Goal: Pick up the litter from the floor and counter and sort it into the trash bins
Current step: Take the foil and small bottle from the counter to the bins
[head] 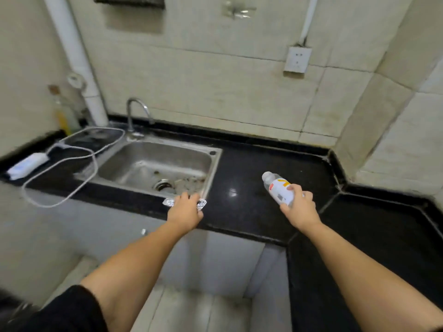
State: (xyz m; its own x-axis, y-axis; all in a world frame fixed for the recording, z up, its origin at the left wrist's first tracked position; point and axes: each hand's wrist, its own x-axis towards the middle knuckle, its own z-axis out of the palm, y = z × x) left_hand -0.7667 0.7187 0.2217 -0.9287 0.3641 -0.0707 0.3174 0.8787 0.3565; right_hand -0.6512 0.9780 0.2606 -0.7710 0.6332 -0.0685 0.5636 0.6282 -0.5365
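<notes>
My left hand (pixel 185 208) is closed around a crumpled silver foil wrapper (pixel 201 203), whose ends stick out on both sides of the fist, just above the front edge of the black counter (pixel 242 178) by the sink's near right corner. My right hand (pixel 298 204) grips a clear plastic bottle (pixel 279 186) with a white and yellow label and white cap. The bottle is tilted, cap pointing up and left, above the counter right of the sink. No trash bin is in view.
A steel sink (pixel 134 161) with a faucet (pixel 136 116) is set into the counter. Left of it lie a white power strip (pixel 27 165) and its looping cable (pixel 79 159). A glass bottle (pixel 62 113) stands in the back left corner. The counter turns toward me at right.
</notes>
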